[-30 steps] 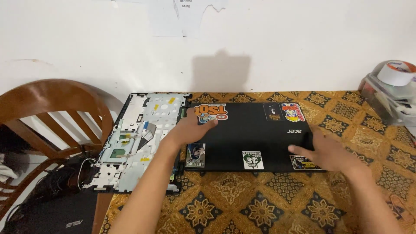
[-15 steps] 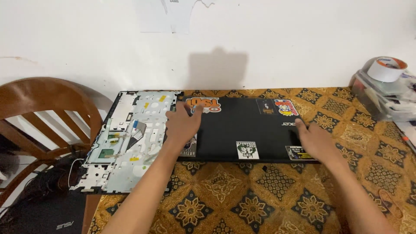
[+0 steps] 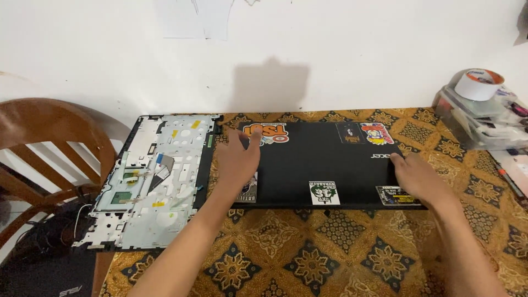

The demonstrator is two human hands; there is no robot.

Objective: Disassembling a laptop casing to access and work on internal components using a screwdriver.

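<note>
Both our hands have slid slightly across the black laptop lid (image 3: 324,165) on the tabletop (image 3: 308,253), left hand (image 3: 237,162) and right hand (image 3: 416,177) each a spread, flat grip, the stripped keyboard frame (image 3: 157,181) just left.

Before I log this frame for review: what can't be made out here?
Head view only:
- Laptop lid surface under the left hand and right hand: covered by them.
- Stickers' fine print: too small.
- Clear box contents: cluttered, cut by the right edge.
- Wooden chair: cut by the left edge.
</note>
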